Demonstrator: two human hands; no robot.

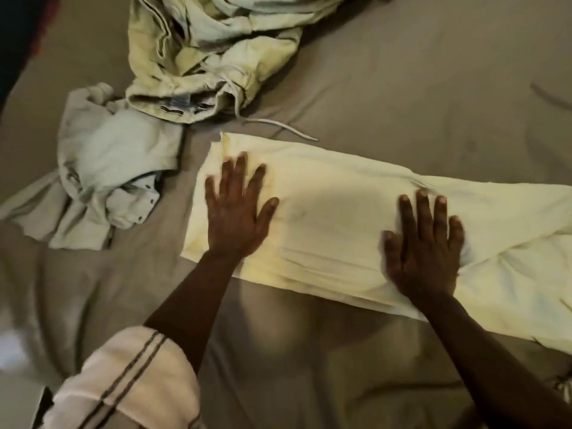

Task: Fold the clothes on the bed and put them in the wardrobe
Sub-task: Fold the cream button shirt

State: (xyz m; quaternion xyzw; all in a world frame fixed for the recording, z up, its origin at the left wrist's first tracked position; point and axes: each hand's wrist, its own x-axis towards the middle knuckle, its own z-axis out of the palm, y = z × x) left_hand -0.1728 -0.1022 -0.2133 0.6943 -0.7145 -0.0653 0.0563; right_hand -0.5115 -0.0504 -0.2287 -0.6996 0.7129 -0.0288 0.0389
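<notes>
A pale yellow garment (340, 212) lies folded into a long flat strip across the bed, running off the right edge. My left hand (236, 209) presses flat on its left end, fingers spread. My right hand (425, 243) lies flat with spread fingers on its middle, where the cloth bunches into creases. A crumpled khaki-green garment with a white drawstring (198, 57) sits at the top. A rumpled light grey garment with snap buttons (105, 181) lies at the left.
The bed is covered by a wrinkled grey-brown sheet (402, 88). A white sleeve with dark stripes (130, 382) covers my left upper arm at the bottom left. A dark area lies beyond the bed's top left corner.
</notes>
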